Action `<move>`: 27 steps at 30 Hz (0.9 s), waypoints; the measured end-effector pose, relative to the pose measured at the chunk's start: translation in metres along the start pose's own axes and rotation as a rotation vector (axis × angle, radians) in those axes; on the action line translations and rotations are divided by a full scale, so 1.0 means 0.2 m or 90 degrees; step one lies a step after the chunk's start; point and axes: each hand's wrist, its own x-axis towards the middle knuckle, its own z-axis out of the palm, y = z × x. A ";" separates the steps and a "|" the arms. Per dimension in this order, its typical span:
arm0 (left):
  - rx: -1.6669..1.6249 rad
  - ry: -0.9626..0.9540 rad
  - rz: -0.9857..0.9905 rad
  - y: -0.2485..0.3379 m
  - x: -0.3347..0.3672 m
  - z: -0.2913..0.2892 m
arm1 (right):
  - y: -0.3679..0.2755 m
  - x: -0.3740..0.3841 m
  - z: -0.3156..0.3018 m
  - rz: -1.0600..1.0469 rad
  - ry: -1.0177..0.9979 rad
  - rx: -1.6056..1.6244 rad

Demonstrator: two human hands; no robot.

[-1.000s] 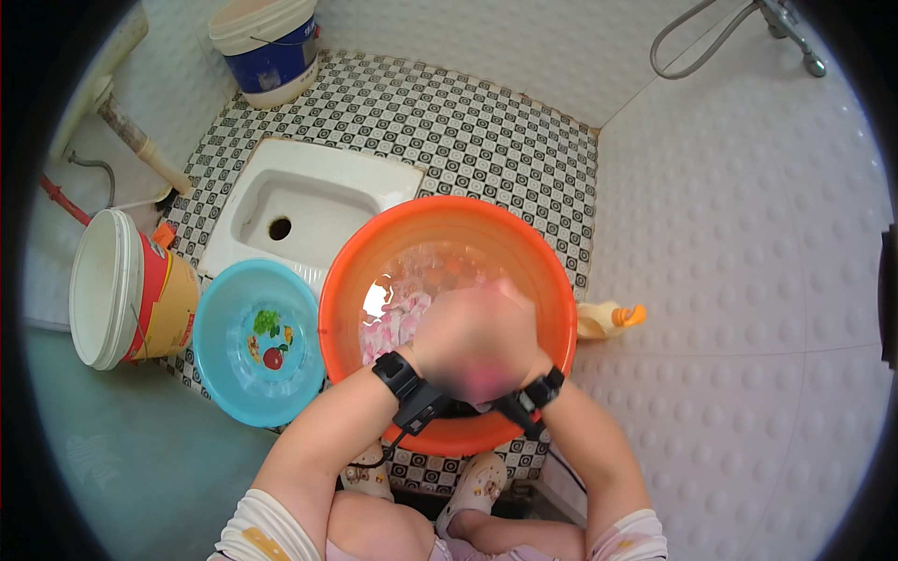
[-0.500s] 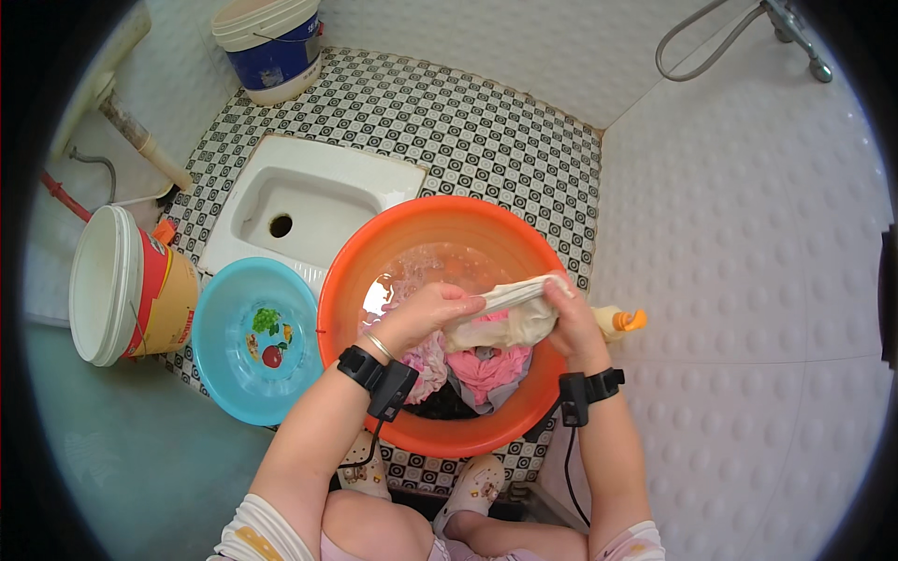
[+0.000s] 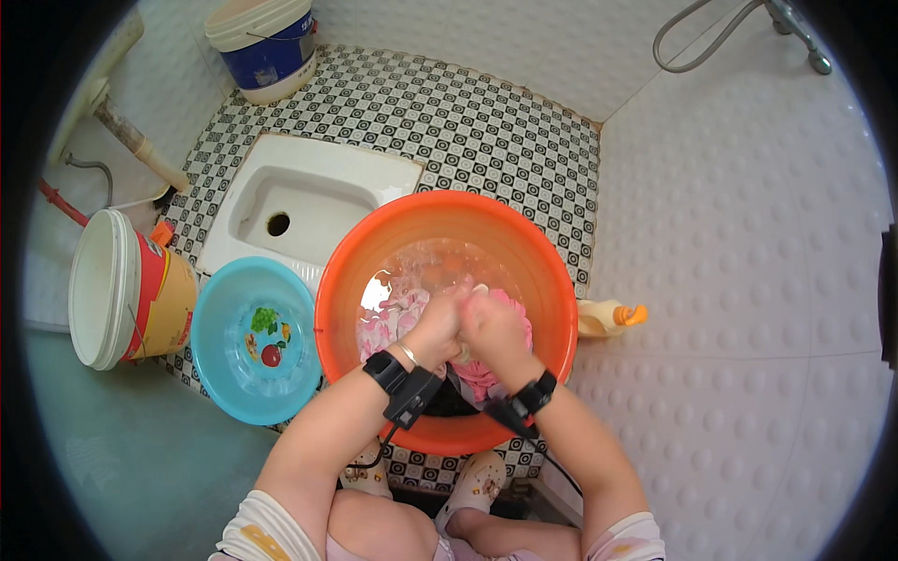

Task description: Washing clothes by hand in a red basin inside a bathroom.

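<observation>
Over the large orange basin [image 3: 341, 393] my two hands are pressed together. My left hand [image 3: 436, 331] is closed, its knuckles against my right hand [image 3: 498, 329], which is balled in a fist. Bunched between them is a cream cloth [image 3: 462, 355], mostly hidden by the fingers; it looks like a small garment. Below lie wet clothes in sudsy water: a white-and-pink patterned piece [image 3: 385, 327] on the left, a bright pink piece [image 3: 520, 323] on the right, and a black piece [image 3: 447, 404] nearest me.
A blue basin [image 3: 220, 374] and a tipped paint bucket [image 3: 168, 309] stand at the left, a squat toilet [image 3: 220, 229] behind them. An orange-capped bottle [image 3: 603, 318] lies right of the orange basin. A blue-and-white bucket [image 3: 271, 61] stands at the far wall.
The cream cloth was stretched out between my hands above the basin. Now my hands have come together, lower and nearer the middle, with the cloth bunched up between them.
</observation>
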 end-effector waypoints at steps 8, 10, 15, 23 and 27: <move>0.032 0.013 -0.014 0.10 -0.11 0.08 | 0.03 0.08 0.08 -0.078 0.186 0.007; 0.151 0.065 -0.058 0.14 -0.12 0.11 | 0.16 0.13 0.03 0.224 0.128 0.057; 0.057 0.001 0.165 0.26 -0.05 -0.04 | 0.42 0.07 -0.07 0.341 0.151 0.650; 0.047 0.042 0.229 0.14 0.03 -0.02 | 0.29 0.10 -0.16 0.316 0.114 0.719; 0.115 0.020 0.116 0.01 0.10 -0.17 | -0.04 0.10 0.04 0.109 0.143 0.292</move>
